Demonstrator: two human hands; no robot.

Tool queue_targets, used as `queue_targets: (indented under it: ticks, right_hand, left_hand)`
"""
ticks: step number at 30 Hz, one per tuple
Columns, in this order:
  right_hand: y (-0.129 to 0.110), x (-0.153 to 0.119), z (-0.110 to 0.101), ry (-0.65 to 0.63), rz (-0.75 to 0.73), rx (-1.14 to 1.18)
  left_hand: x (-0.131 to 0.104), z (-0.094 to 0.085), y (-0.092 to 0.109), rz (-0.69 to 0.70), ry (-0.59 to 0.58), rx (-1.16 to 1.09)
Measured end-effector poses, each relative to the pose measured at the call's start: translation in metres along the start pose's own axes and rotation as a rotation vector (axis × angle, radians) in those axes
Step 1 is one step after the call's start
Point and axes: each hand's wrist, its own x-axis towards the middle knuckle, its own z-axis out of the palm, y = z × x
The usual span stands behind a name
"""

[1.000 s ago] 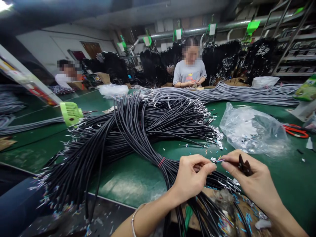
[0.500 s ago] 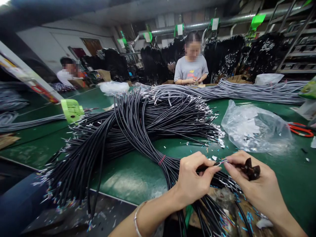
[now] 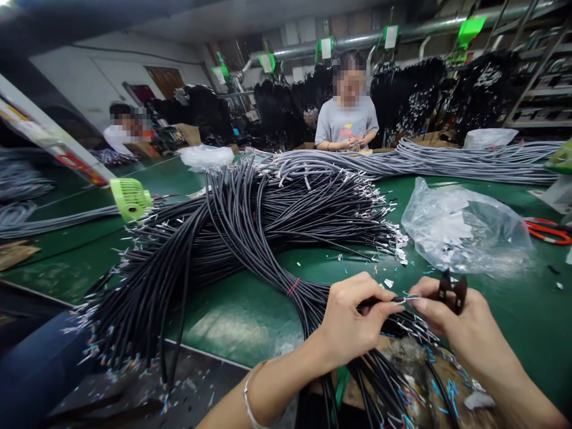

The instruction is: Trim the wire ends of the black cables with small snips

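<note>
My left hand is closed on a black cable, thumb and forefinger pinching it close to its stripped end. Thin coloured wires stick out of that end toward my right hand. The right thumb and forefinger pinch the tips of these wires. The same right hand also holds wire cutters, their dark jaws pointing up and apart; the handles are hidden in the palm. Below the hands, a bundle of black cables tied with a red band runs past my left wrist.
A large pile of black cables covers the middle of the green table. Beyond lie grey cables. At right are a clear plastic bag and red-handled scissors. A green fan stands left. A co-worker sits opposite.
My right hand has turned slightly, so the cutters' jaws now point more upward. Its fingertips have shifted a little right along the wires. My left hand keeps its hold almost unmoved.
</note>
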Motion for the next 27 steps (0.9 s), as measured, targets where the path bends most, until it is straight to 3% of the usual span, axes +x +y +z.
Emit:
queue_targets:
  ticks: [3, 5, 7, 11, 15, 17, 22, 27]
  right_hand:
    - [0.000, 0.004, 0.002, -0.205, 0.309, 0.331]
    - [0.001, 0.005, 0.004, -0.292, 0.370, 0.384]
    - [0.001, 0.004, 0.006, -0.227, 0.298, 0.294]
    - [0.001, 0.000, 0.002, 0.002, -0.025, -0.015]
    - [-0.004, -0.006, 0.001, 0.099, -0.362, -0.241]
    - [-0.005, -0.008, 0.004, 0.133, -0.463, -0.299]
    - [-0.004, -0.006, 0.005, 0.121, -0.425, -0.336]
    - [-0.007, -0.003, 0.002, -0.070, -0.367, -0.247]
  left_hand:
    - [0.002, -0.003, 0.001, -0.020, -0.101, -0.054]
    - [0.004, -0.005, 0.001, -0.042, -0.134, -0.078]
    - [0.004, -0.006, 0.001, -0.084, -0.120, -0.087]
    - [0.003, -0.006, 0.000, -0.172, -0.076, -0.121]
    - [0.002, -0.004, -0.002, -0.216, -0.041, -0.148]
    - [0.002, -0.004, -0.002, -0.229, -0.043, -0.156]
    - [0.002, -0.004, -0.002, -0.239, -0.068, -0.171]
    - [0.002, -0.004, -0.001, -0.250, -0.063, -0.206]
